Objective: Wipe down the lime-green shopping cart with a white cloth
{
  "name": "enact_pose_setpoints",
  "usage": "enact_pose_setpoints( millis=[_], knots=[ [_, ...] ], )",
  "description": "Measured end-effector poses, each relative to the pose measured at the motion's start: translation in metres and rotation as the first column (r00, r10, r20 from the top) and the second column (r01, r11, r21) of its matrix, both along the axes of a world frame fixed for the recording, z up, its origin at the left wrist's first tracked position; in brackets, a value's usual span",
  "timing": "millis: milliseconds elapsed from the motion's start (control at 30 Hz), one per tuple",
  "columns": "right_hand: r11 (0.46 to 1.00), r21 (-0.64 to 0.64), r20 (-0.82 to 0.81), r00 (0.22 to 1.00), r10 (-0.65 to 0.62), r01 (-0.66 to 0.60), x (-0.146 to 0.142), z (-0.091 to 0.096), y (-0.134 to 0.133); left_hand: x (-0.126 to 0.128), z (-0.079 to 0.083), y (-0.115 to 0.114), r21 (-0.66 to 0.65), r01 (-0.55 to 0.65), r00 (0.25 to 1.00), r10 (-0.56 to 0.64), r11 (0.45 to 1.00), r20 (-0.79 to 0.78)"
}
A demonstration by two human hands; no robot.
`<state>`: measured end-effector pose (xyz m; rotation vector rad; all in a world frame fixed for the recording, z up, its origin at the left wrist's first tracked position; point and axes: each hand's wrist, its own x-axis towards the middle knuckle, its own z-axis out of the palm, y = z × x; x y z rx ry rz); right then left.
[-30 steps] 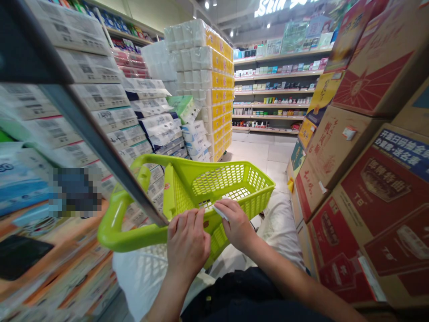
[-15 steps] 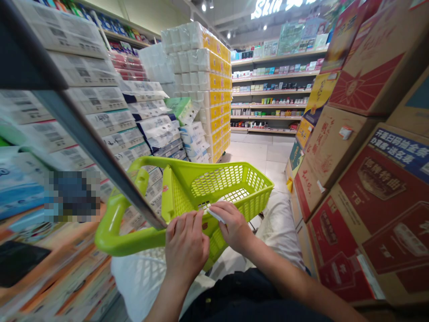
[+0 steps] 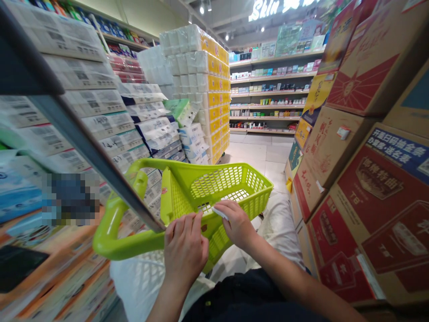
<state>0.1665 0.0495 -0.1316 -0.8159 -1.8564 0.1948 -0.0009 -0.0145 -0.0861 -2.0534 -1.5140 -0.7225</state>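
Observation:
My right hand [image 3: 235, 225] pinches a small white paper slip [image 3: 220, 213] above a lime-green plastic shopping cart basket [image 3: 231, 185]. My left hand [image 3: 185, 250] rests curled over the cart's green handle bar [image 3: 134, 239], its fingertips close to the slip. The basket has a perforated mesh wall and holds nothing visible. Below the hands lies a white mesh section [image 3: 137, 277], partly hidden by my left forearm. My dark clothing fills the bottom of the view.
To the left stand a dark shelf edge [image 3: 97, 154] and stacked tissue packs [image 3: 114, 143]. Cardboard cartons [image 3: 348, 201] wall the right side. Ahead are a tall stack of wrapped toilet rolls [image 3: 201, 80], a tiled aisle floor [image 3: 253, 154] and stocked shelves [image 3: 271, 94].
The whole view has drifted slightly, with the cart handle shifting left and down in the picture. Both hands remain in nearly the same pose, and the slip stays in my right hand.

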Motion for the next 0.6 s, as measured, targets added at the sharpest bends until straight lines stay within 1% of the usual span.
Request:
enact_pose_setpoints(
  millis=[100,133,200,300,367,433,533,600],
  knots=[
    [0.994,-0.033,-0.022,0.994,-0.105,0.104,0.007,-0.003,0.007,0.000,0.001,0.000,0.009,-0.002,1.000,0.002,1.000,-0.003],
    [0.992,-0.040,-0.024,0.992,-0.122,0.121,0.007,-0.003,0.008,0.001,0.001,0.000,0.011,-0.003,1.000,0.003,1.000,-0.002],
    [0.994,-0.037,-0.012,0.995,-0.102,0.101,0.004,-0.001,0.005,0.001,0.001,0.000,0.012,-0.003,1.000,0.003,1.000,0.003],
    [1.000,-0.009,0.017,1.000,-0.005,0.005,-0.006,0.005,-0.003,0.002,0.001,0.000,0.012,-0.004,1.000,0.004,1.000,0.003],
    [1.000,-0.002,0.027,0.999,0.022,-0.022,-0.007,0.006,-0.005,0.002,0.001,-0.001,0.012,-0.005,1.000,0.005,1.000,-0.004],
    [1.000,-0.007,0.027,1.000,-0.002,0.002,-0.003,0.004,-0.002,0.002,0.001,-0.001,0.013,-0.005,1.000,0.005,1.000,-0.008],
    [0.996,-0.028,0.015,0.996,-0.085,0.085,0.005,0.000,0.005,0.002,0.002,-0.001,0.014,-0.006,1.000,0.006,1.000,-0.009],
    [0.993,-0.037,0.006,0.994,-0.112,0.112,0.005,-0.001,0.006,0.002,0.002,-0.001,0.014,-0.011,1.000,0.011,1.000,-0.011]
  ],
)
